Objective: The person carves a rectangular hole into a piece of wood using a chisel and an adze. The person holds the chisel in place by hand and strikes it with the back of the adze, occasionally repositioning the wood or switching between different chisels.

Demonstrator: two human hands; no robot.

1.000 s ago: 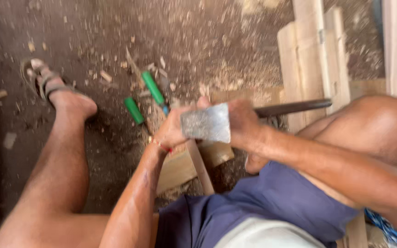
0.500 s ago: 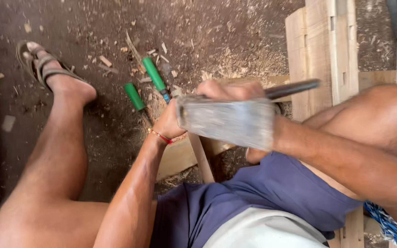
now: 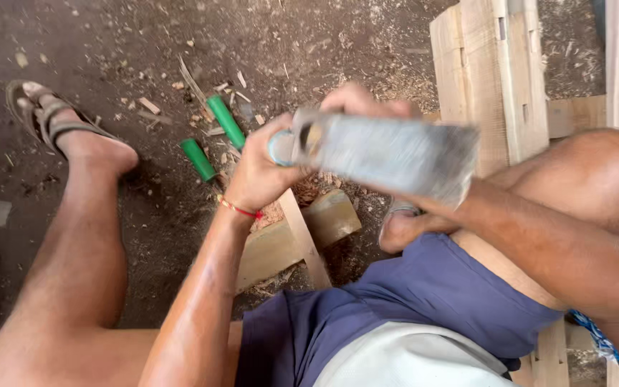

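Head view: our left hand (image 3: 259, 172) and right hand (image 3: 367, 104) both clamped on broad grey metal blade (image 3: 388, 154), motion-blurred, raised over wooden block (image 3: 302, 236) between our knees. Two green tool handles (image 3: 213, 140) lie on dirt floor (image 3: 109, 64) among wood chips; pale planks (image 3: 492, 72) at right.

Two green-handled tools (image 3: 213, 140) lie on the sawdust-strewn ground (image 3: 109, 57).

dirt floor (image 3: 109, 43), wood chips (image 3: 149, 105), two green handles (image 3: 225, 122), wooden boards (image 3: 492, 79)
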